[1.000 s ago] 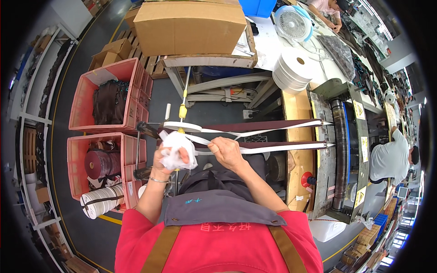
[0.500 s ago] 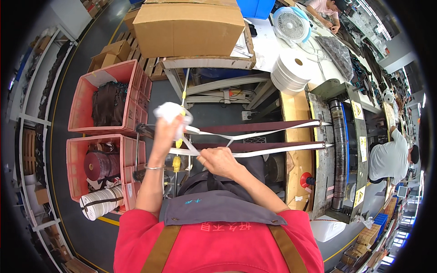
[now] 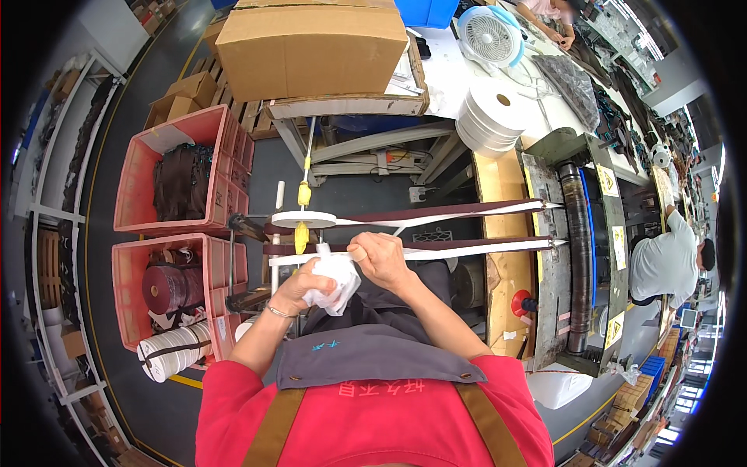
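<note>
In front of my apron, my left hand (image 3: 297, 291) is closed around a crumpled white bundle (image 3: 336, 286) that looks like thin plastic or film. Just to its right, my right hand (image 3: 380, 260) is closed on the white tape (image 3: 475, 248), with the fingertips hidden. The tape runs rightward beside a maroon strap (image 3: 436, 243) to the machine. Beyond my hands a second white tape (image 3: 467, 209) leads left to a flat white disc-shaped roll (image 3: 320, 219). That roll sits at an upright rod with yellow fittings (image 3: 304, 194).
Two pink crates (image 3: 226, 194) at the left hold dark straps and a maroon roll. A machine with a metal roller (image 3: 576, 265) stands at the right. Large white rolls (image 3: 492, 117), a fan (image 3: 490, 37) and a carton (image 3: 311, 54) lie beyond. Other people work at the right.
My left hand has come down toward me and rightward with the white bundle, uncovering the white disc on the rod. My right hand has risen slightly, its fingers more curled.
</note>
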Available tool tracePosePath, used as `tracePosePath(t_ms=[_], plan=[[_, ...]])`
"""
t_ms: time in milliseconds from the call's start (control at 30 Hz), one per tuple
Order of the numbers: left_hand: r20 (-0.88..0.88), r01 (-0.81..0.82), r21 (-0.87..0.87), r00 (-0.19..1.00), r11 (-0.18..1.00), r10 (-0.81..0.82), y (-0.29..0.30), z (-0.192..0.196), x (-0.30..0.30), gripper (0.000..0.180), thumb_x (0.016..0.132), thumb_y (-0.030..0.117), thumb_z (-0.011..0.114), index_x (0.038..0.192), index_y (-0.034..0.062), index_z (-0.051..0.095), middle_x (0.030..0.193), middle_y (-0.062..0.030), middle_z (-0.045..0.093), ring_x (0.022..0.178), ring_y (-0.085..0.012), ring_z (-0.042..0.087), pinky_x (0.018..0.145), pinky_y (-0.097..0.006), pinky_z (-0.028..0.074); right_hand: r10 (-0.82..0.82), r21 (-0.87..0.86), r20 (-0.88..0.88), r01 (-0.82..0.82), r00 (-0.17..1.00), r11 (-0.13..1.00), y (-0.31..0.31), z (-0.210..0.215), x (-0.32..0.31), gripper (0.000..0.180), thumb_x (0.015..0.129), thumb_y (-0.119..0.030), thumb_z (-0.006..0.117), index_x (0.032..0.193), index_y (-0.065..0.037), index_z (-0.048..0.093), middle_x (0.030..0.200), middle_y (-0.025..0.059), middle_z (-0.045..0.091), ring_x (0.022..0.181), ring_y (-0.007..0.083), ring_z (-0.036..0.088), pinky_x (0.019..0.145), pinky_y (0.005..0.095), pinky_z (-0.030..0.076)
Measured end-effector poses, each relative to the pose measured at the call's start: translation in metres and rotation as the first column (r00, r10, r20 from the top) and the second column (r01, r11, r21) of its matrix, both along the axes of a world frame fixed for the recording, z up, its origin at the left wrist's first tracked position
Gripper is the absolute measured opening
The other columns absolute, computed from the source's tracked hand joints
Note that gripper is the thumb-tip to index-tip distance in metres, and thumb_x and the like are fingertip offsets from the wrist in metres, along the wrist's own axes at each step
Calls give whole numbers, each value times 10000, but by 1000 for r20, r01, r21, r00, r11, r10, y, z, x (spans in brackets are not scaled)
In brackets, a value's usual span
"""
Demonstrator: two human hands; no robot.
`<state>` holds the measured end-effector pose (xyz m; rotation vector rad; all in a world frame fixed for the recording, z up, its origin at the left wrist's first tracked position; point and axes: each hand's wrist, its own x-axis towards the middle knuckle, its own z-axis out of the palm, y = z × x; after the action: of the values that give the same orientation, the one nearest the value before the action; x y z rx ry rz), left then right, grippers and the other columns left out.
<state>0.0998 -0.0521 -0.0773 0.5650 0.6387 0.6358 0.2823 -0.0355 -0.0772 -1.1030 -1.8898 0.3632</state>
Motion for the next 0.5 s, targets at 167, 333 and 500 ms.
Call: tracePosePath(t_ms=[167,333,500], plan=[[168,-117,-48,978,992,123,3,12,-22,410,643,96,619,1007,-51,500,697,-72,557,492,-138,517,421,-252,410,-13,-3,99,13,995,1000,-5,-2,4,239,806,-228,542,940,-32,562,700,77,544,671,244,544,693,348,434],[437,-236,-61,867,970,239,7,10,-36,373,686,98,567,984,-100,463,524,-109,485,326,-154,406,291,-261,314,-21,-9,106,22,994,1000,-9,-13,0,302,833,-246,500,1037,-27,545,761,90,565,722,257,556,804,387,429],[406,-439,49,829,897,384,20,27,-45,435,725,235,559,974,-100,438,504,-166,487,300,-216,436,271,-271,329,-3,-53,85,8,996,999,-12,-18,-1,312,829,-250,509,1047,-29,535,762,89,565,729,257,557,813,392,421]])
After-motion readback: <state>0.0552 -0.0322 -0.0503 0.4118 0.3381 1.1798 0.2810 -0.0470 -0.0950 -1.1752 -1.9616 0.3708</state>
